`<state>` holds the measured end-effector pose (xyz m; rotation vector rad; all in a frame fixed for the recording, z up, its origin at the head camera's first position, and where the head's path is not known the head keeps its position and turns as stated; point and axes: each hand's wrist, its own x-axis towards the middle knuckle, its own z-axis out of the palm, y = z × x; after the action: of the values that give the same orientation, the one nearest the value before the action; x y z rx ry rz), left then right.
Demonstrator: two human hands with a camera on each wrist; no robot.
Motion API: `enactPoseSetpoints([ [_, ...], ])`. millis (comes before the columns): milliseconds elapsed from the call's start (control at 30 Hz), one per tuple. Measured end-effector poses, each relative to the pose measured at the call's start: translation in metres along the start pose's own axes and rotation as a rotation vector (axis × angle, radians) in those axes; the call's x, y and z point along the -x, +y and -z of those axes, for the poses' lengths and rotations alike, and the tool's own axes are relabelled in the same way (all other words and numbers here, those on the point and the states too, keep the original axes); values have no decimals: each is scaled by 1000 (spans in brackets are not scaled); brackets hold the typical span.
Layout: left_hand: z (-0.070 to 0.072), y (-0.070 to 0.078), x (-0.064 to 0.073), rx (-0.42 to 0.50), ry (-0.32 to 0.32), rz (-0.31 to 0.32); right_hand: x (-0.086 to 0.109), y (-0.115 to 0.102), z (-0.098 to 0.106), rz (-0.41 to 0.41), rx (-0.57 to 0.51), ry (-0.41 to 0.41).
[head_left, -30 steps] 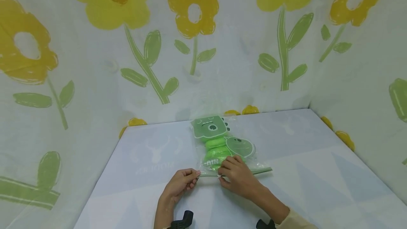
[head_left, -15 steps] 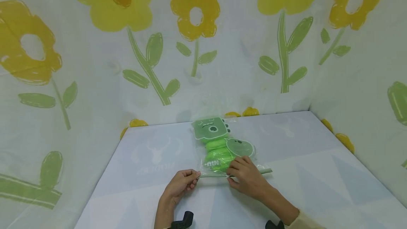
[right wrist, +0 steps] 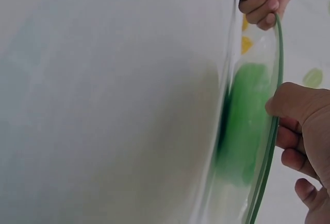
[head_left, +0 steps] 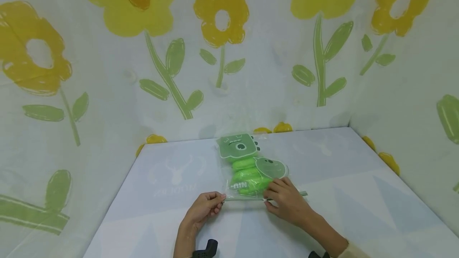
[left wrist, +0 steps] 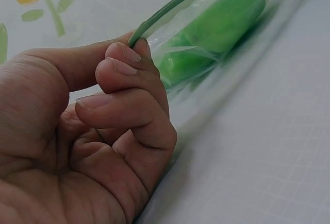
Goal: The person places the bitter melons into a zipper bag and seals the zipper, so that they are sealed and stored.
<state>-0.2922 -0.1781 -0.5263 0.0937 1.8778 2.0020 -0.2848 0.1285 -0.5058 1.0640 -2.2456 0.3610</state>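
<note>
A clear plastic zip bag point(head_left: 234, 146) printed with green cartoon faces lies on the table, with bright green soft-looking contents point(head_left: 245, 176) inside. Its green zip strip point(head_left: 244, 199) runs along the near edge. My left hand point(head_left: 205, 207) pinches the strip's left end between thumb and fingertips; the left wrist view shows the strip point(left wrist: 175, 5) rising from that pinch. Farther right, my right hand point(head_left: 287, 202) pinches the strip at a small white slider point(head_left: 264, 199). In the right wrist view its thumb presses one side of the strip point(right wrist: 270, 147).
The pale table point(head_left: 172, 226) carries faint triangles and a deer-head print. A flower-patterned cloth point(head_left: 258, 71) hangs behind it and at both sides. Black wrist cameras show at the bottom, the left one point(head_left: 206, 249) more fully.
My right hand has slid right along the zip strip, the white slider moving with it. My left hand keeps its pinch at the left end. The view has shifted slightly.
</note>
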Motion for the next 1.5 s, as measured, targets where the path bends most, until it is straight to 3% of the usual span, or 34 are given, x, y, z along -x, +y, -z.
enactPoseSetpoints([
  [300, -2, 0, -1, -5, 4, -1, 6, 6, 7, -3, 21, -13],
  [600, -5, 3, -3, -13, -7, -3, 13, 14, 12, 26, 27, 31],
  [933, -1, -10, 5, -8, 23, 19, 24, 16, 13, 25, 25, 9],
  [1367, -2, -1, 0, -15, 5, 12, 32, 28, 24, 2, 36, 31],
  [1500, 0, 0, 1, -24, 26, 17, 33, 31, 24, 4, 35, 35],
])
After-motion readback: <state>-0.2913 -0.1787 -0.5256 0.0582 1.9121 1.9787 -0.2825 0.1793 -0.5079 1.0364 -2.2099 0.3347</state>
